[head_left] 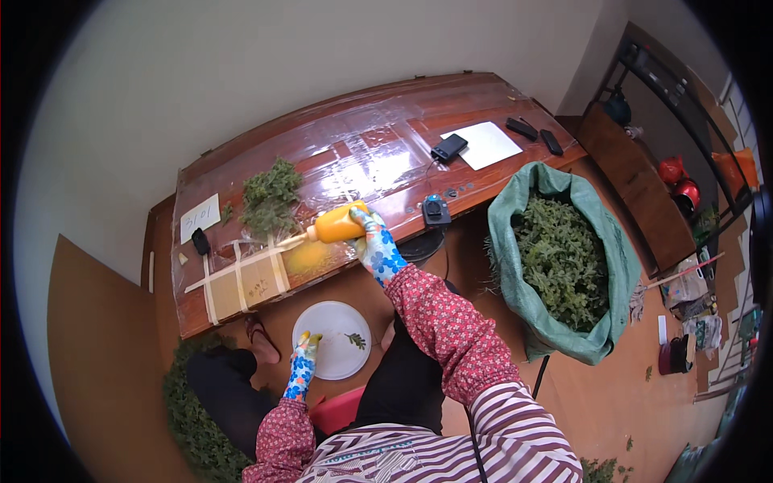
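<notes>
My right hand (377, 243), in a blue-flowered glove, grips a yellow squeeze bottle (338, 223) tilted on its side above the table's near edge. Its pale, narrow nozzle points left over a taped cardboard piece (262, 278). Lower down, my left hand (304, 354), in a matching glove with yellow fingertips, reaches over the left rim of a round white plate (342, 369). Its visible fingertips are apart, and I see nothing between them. One small green sprig (356, 341) lies on the plate. A heap of cut leafy sprigs (272, 197) rests on the table behind the cardboard.
A green woven sack (503, 233) full of leafy sprigs stands at the right of the table (346, 153). On the tabletop are a black device (449, 148), white paper (487, 145) and a small camera (436, 211). More greenery (197, 419) lies on the floor at left.
</notes>
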The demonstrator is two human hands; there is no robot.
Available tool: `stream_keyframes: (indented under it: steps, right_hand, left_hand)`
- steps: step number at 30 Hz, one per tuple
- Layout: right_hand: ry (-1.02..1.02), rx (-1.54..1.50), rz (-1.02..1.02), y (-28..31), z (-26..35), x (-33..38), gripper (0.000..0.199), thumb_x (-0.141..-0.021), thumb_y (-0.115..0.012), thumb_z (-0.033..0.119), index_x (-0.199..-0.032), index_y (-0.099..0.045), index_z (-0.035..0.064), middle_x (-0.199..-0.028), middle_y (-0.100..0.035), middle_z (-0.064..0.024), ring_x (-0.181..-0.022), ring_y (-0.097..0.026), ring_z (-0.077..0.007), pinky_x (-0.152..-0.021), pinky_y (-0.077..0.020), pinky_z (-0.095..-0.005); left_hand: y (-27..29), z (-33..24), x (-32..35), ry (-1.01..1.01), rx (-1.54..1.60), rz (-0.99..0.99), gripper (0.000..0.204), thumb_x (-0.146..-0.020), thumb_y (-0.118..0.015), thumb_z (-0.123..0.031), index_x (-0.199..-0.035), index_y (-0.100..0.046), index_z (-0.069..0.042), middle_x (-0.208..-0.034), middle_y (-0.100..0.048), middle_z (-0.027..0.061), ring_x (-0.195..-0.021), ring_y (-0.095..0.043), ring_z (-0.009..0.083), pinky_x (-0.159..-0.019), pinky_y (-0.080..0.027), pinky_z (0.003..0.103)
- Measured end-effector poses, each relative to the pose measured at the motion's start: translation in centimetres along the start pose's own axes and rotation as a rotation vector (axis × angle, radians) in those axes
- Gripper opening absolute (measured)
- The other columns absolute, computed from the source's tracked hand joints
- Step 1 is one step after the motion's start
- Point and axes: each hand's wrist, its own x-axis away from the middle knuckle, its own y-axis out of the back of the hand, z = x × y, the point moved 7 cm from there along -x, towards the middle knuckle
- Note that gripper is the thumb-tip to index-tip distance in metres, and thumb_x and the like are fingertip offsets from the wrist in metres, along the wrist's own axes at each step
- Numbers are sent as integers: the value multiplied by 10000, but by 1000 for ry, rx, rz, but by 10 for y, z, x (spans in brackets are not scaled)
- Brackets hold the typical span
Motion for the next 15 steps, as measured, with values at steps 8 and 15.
stream_keyframes:
  steps: [8, 15]
  right_hand:
    - [-13, 58, 81, -5, 2, -21, 243, -851, -593, 208, -1044, -531, 74, -978, -574, -62, -932, -563, -166, -797, -477, -325]
    - [-90, 190, 79, -6, -29, -34, 324, -837, -617, 166, -1121, -496, 66, -1046, -536, -50, -978, -537, -171, -825, -473, -339]
  left_hand:
    - [4, -31, -2, -114, -289, -57, 426, -797, -631, -343, -1101, -597, -46, -1123, -574, 165, -1050, -541, 313, -888, -428, 365]
    - [24, -13, -20, 137, 143, -62, 366, -851, -603, -219, -1171, -550, -50, -1124, -584, 97, -988, -561, 158, -828, -450, 274]
